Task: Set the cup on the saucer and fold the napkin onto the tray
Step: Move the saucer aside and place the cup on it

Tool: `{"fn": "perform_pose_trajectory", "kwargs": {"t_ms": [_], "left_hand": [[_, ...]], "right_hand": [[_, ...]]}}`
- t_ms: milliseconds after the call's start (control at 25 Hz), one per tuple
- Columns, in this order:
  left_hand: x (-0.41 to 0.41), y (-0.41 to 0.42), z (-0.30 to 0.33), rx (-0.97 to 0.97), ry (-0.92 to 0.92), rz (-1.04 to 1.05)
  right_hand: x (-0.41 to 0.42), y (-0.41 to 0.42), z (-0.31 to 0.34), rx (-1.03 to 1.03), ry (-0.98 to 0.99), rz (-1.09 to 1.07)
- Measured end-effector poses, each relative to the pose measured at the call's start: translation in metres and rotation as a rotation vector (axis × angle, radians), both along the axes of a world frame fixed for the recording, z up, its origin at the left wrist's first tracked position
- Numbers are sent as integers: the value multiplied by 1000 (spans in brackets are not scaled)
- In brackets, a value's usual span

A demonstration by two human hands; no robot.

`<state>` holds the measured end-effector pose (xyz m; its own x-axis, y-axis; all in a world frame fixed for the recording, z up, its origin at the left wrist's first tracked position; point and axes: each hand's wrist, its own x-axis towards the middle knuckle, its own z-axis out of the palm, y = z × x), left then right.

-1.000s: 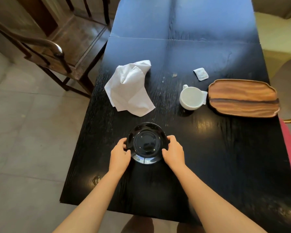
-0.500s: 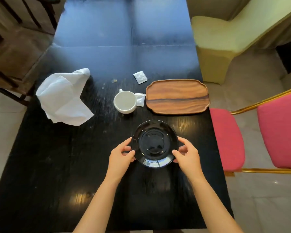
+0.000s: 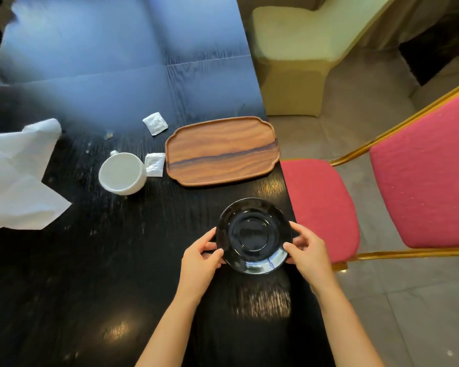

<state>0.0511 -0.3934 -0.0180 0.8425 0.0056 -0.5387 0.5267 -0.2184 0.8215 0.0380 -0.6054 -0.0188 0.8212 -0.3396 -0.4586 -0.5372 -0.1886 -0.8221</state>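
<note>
Gripping the black saucer (image 3: 253, 235) by opposite rims, your left hand (image 3: 200, 260) and right hand (image 3: 306, 254) are both clamped on it at lower centre. The empty cup (image 3: 122, 172) sits up-left, nearer your left hand; tray (image 3: 221, 151) empty, napkin (image 3: 16, 178) crumpled far left on the desk (image 3: 64, 287).

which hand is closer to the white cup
Left. The left hand grips the saucer rim on the side facing the cup; the right hand holds the opposite rim, farther off.
</note>
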Motion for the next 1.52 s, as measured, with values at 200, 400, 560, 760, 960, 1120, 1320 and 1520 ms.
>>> {"fn": "perform_pose_trajectory", "kwargs": {"t_ms": [200, 400, 560, 760, 960, 1120, 1320, 1520], "left_hand": [[-1, -10, -9, 17, -18, 7], [-2, -8, -11, 70, -27, 38], [-3, -8, -12, 61, -30, 68], [-2, -7, -11, 50, -35, 47], [-1, 8, -1, 207, -119, -63], [3, 48, 16, 505, -347, -209], [31, 121, 24, 883, -606, -256], [83, 176, 10, 1081, -535, -379]], "right_hand": [[4, -12, -9, -33, 15, 31], [9, -15, -14, -26, 46, 92], [17, -14, -13, -10, 58, 94], [20, -15, -10, -5, 99, 120], [19, -9, 11, -398, 37, 138], [27, 33, 40, -617, -205, 260], [63, 140, 37, -728, -487, 612], [127, 222, 17, -845, -596, 848]]}}
